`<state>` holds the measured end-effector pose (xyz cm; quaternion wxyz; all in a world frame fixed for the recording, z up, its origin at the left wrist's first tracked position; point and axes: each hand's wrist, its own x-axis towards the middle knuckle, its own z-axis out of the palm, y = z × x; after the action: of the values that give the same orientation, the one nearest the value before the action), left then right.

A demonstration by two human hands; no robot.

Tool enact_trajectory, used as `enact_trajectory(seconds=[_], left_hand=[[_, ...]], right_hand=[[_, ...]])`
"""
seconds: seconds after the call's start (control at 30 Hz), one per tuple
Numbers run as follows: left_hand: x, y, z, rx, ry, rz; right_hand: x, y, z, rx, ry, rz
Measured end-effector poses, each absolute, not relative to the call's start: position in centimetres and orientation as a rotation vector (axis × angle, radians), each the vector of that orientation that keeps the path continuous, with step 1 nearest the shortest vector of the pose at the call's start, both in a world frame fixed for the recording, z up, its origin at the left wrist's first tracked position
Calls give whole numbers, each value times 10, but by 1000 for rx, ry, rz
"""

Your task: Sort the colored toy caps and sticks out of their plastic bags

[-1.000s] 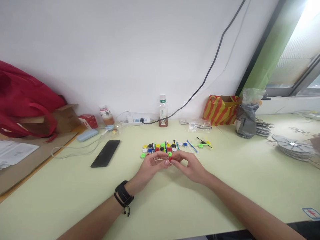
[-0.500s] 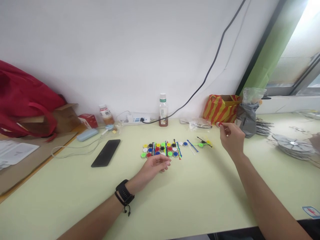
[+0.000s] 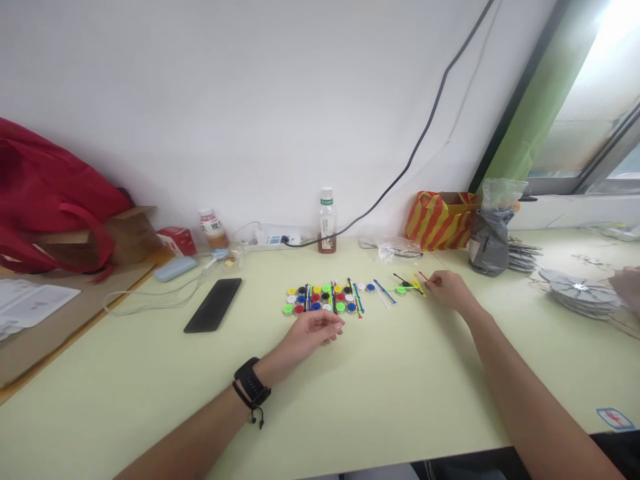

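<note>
My right hand (image 3: 447, 290) is closed, pinching a thin red plastic arrow (image 3: 423, 276) whose tip sticks out to the left. Just left of it lie a green disc (image 3: 401, 291) and a small group of loose arrows in yellow, green and black. My left hand (image 3: 314, 330) rests on the table, loosely curled and open, with nothing visible in it. Directly beyond it are rows of small coloured round discs (image 3: 315, 299) with bundles of arrows (image 3: 357, 299) between them. A blue arrow (image 3: 385, 292) and a white one lie to the right of the rows.
A black phone (image 3: 213, 305) lies left of my left hand. A drink bottle (image 3: 327, 223) stands by the wall. Toward the right are a striped bag (image 3: 440, 220), a grey bag (image 3: 490, 243) and stacked grey discs (image 3: 575, 293). Another person's hand (image 3: 627, 287) shows at the right edge.
My right hand has come down and slightly left, to the loose arrows, with the red arrow in its fingers. My left hand has barely moved. Another person's hand has appeared at the right edge.
</note>
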<state>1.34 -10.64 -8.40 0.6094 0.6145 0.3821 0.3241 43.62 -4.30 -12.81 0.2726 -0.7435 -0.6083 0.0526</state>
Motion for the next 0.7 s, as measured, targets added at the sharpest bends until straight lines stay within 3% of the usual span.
enact_trajectory(seconds=[0.7], left_hand=[[15, -107, -79, 1424, 908, 692]], right_hand=[[423, -34, -127, -1844, -1604, 267]])
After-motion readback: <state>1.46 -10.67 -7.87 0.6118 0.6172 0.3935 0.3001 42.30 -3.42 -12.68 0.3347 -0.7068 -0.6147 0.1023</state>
